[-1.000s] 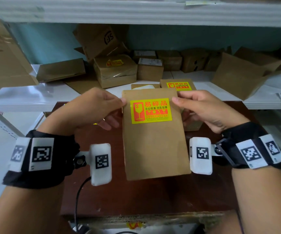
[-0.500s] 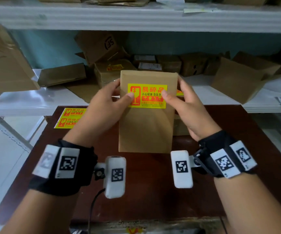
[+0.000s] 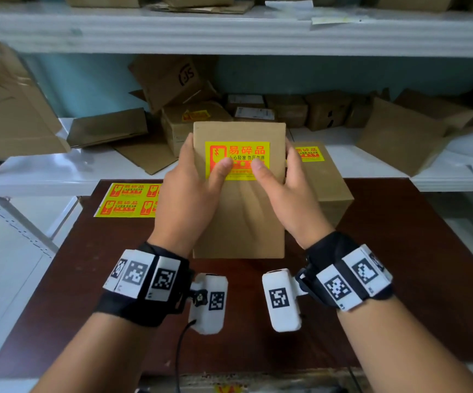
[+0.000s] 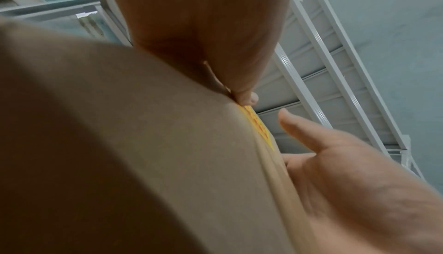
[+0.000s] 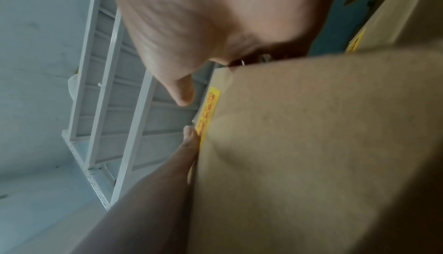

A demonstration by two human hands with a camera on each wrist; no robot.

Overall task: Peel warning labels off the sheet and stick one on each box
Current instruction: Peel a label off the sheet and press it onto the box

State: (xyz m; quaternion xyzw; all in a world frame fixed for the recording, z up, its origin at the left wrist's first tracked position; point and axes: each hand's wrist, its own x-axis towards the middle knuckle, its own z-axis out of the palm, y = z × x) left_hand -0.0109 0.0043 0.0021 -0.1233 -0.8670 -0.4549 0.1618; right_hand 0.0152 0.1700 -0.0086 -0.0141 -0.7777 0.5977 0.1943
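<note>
A flat brown cardboard box [image 3: 241, 222] is held upright over the dark table, its face towards me. A yellow and red warning label [image 3: 238, 154] is stuck on its upper half. My left hand [image 3: 190, 191] grips the box's left edge, thumb pressing on the label. My right hand [image 3: 289, 188] grips the right edge, its thumb on the label too. The wrist views show the box [image 4: 143, 144] [image 5: 311, 144] edge-on with the label [image 4: 257, 123] [image 5: 208, 112] as a thin strip. The label sheet [image 3: 127, 199] lies on the table at the left, partly behind my left hand.
A second brown box [image 3: 326, 177] with a label stands behind the held one at the right. The white shelf [image 3: 59, 165] beyond the table [image 3: 400, 265] carries several cardboard boxes and flattened cartons. Another shelf runs overhead.
The box has been lifted and tilted upright, away from me. Both thumbs have slid inward along the label towards its middle.
</note>
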